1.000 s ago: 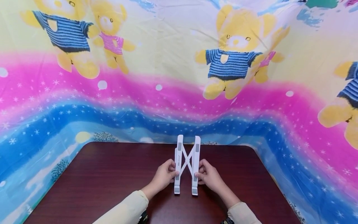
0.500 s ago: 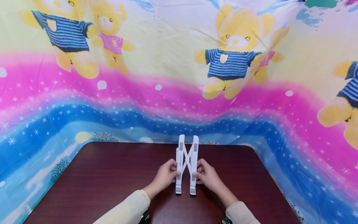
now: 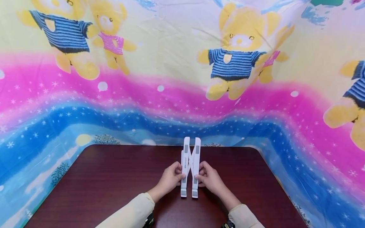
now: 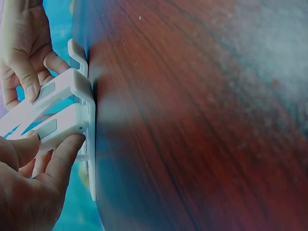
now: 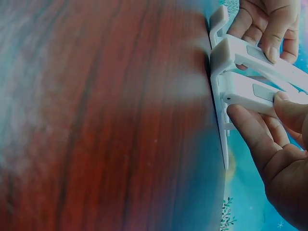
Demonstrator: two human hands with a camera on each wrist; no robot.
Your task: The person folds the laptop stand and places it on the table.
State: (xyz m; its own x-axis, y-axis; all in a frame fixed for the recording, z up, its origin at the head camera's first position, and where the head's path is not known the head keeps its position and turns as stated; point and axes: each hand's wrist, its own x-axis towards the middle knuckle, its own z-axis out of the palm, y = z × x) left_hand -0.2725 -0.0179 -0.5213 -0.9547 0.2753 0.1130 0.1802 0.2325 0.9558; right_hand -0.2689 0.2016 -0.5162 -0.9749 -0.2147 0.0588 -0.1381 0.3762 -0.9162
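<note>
Since the earlier frame, the left bar (image 3: 185, 160) and right bar (image 3: 196, 160) of the white folding stand (image 3: 195, 171) have drawn closer together. The left hand (image 3: 171, 176) and right hand (image 3: 211, 179) each pinch one bar, thumb against curled fingers, at the middle of the worktop (image 3: 119, 177). Uneven pushing might skew the frame; a fingertip straying between the bars could get nipped. Lettering on the left bar is too small to read; bear-print cloth (image 3: 168, 104) hangs behind
</note>
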